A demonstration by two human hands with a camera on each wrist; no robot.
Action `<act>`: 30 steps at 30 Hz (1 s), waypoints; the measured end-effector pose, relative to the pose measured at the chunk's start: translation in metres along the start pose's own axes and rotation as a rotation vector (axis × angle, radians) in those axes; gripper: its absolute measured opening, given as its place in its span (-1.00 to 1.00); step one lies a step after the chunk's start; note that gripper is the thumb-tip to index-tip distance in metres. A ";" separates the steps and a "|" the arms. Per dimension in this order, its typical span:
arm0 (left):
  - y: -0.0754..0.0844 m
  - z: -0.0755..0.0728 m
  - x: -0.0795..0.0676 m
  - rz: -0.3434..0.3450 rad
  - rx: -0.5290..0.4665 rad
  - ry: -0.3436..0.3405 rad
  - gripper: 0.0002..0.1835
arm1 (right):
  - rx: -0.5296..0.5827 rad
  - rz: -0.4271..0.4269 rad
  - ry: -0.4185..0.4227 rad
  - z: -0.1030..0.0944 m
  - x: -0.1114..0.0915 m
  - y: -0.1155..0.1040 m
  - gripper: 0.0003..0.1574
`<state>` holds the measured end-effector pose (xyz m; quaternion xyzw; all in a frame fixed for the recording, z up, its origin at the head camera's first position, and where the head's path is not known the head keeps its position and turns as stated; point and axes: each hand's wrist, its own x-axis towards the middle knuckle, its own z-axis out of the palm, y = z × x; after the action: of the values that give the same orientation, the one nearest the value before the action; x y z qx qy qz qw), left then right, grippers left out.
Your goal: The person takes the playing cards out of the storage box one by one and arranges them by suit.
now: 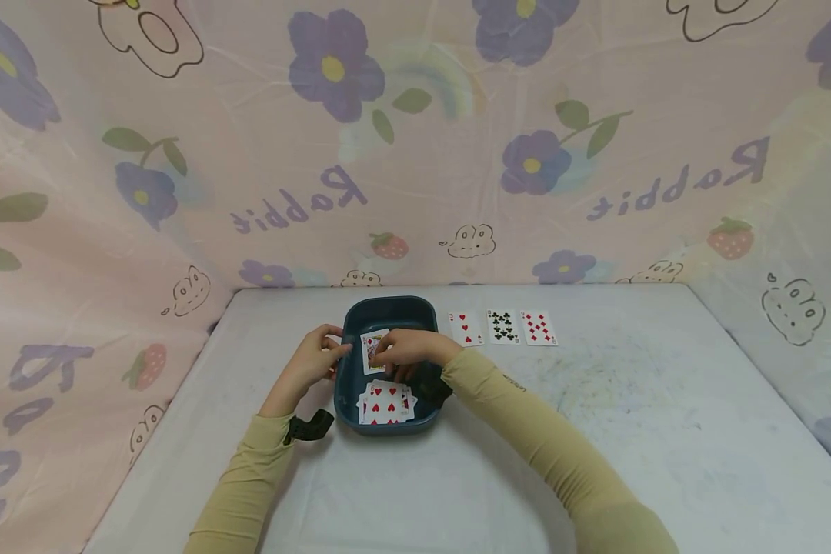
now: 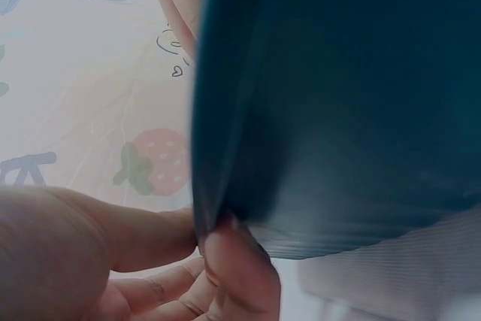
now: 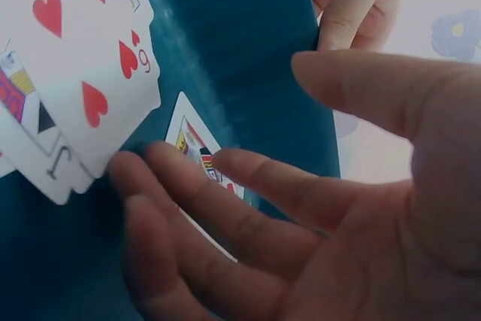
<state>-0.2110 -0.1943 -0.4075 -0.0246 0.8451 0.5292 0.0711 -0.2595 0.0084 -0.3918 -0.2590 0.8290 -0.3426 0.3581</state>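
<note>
Tray (image 2: 361,110) close-up in both wrist views

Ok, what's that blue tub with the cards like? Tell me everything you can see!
The tub is dark blue, smooth and plastic-looking: a rounded rectangle, open on top. It's on the white table, long sides running front to back. The left hand pinches it on the left. The right hand reaches inside, where a pile of cards lies at the near end, with one face card farther back.

pale pink cloth (image 1: 450,181) printed with purple flowers (image 1: 335,69) and strawberries (image 1: 390,246) hangs behind and beside a white, smudge-marked table (image 1: 630,446).
</note>
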 end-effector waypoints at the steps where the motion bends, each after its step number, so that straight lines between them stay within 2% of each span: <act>1: 0.000 0.000 0.000 0.000 0.000 0.000 -0.59 | -0.007 0.000 0.002 0.000 0.000 0.000 -0.59; 12: 0.001 0.000 0.001 -0.016 0.002 -0.004 -0.59 | -0.140 -0.052 0.022 -0.003 -0.003 -0.003 -0.65; 17: 0.002 0.000 0.001 -0.013 0.010 -0.004 -0.58 | -0.129 -0.069 0.035 -0.005 -0.003 -0.002 -0.70; 30: 0.002 0.001 0.000 -0.016 0.022 0.007 -0.59 | -0.059 -0.067 0.200 -0.011 -0.005 0.004 -0.80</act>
<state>-0.2111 -0.1924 -0.4066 -0.0323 0.8508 0.5194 0.0728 -0.2661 0.0187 -0.3870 -0.2614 0.8612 -0.3539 0.2544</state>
